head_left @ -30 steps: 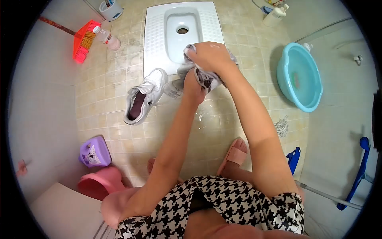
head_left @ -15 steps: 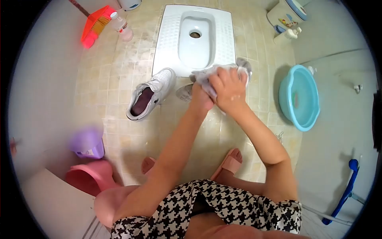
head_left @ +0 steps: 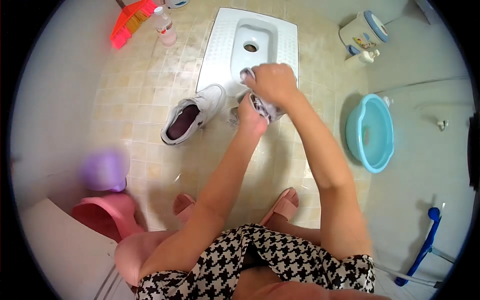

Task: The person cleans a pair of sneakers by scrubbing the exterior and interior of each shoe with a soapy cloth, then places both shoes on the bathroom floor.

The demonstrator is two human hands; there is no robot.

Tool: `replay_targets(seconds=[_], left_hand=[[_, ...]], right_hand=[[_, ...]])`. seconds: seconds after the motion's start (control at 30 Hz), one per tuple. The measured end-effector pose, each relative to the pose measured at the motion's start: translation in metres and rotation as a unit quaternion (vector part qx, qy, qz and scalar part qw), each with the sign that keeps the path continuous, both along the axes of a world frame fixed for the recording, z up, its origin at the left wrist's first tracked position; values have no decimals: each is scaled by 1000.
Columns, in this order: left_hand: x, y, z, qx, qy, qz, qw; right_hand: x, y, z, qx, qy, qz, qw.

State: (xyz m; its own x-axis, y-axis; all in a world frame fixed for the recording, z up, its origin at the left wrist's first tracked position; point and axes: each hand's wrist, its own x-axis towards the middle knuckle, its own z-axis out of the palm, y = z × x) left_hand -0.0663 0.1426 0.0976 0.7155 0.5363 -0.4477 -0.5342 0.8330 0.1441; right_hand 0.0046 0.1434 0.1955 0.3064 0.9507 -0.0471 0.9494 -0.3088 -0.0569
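A white and grey wet-looking cloth [head_left: 267, 109] is bunched between my hands over the near edge of the squat toilet. My left hand [head_left: 251, 114] is closed around its lower part, where a dark patterned patch shows. Above and to the right, my right hand [head_left: 276, 84] grips the cloth, with a grey-white end poking out past the fingers. Left of my hands a white shoe [head_left: 205, 107] with a dark insole lies on the floor. A grey patterned thing beside my left wrist is mostly hidden.
The white squat toilet [head_left: 215, 55] is set in the tiled floor ahead. A light-blue basin [head_left: 353, 125] stands at right, near a pump bottle [head_left: 361, 59] and lidded bin [head_left: 361, 32]. At left are a plastic bottle [head_left: 166, 32], orange broom [head_left: 129, 20], purple container [head_left: 105, 170] and pink bucket [head_left: 120, 207].
My right hand has moved up and left across the cloth, and its wrist is turned. The cloth has shifted from spread under both hands to bunched. My left hand has stayed nearly in place.
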Motion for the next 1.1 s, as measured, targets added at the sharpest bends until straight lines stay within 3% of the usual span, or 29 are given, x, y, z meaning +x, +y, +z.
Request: replay_targets(seconds=[0.07,0.13,0.33,0.43,0.6,0.63,0.73,0.8,0.83,0.93,1.03,1.1], left_hand=[[-7,3,2,-16,-18,-7,1000],[-5,2,-3,-24,-46,-8,999],[-6,16,-16,-50,-71,5,996],[-7,34,-29,-16,-6,36,999],[-6,41,-29,-24,25,31,999],[-9,38,-22,-42,-19,42,998],[-13,26,6,-31,-26,25,999],[-8,15,1,-69,-22,6,997],[-6,14,-4,-34,-37,3,999],[-1,11,-12,3,-34,13,999],[-3,18,-8,-41,-30,10,999],[1,12,-7,-60,-2,29,998]], right_hand=[[-19,-25,-6,147,-46,42,987],[-25,-51,-36,349,-86,82,930],[-20,-75,-99,450,-75,114,883],[-30,-81,-127,457,-20,110,882],[-33,-67,-106,456,129,8,880],[-31,-63,-96,478,142,-16,867],[-30,-55,-46,454,109,-34,884],[-28,-51,-35,361,-19,46,931],[-25,-47,-30,308,-83,87,944],[-13,-7,-3,187,-83,10,979],[-4,28,0,30,-3,-53,998],[10,39,-15,20,-43,-63,997]])
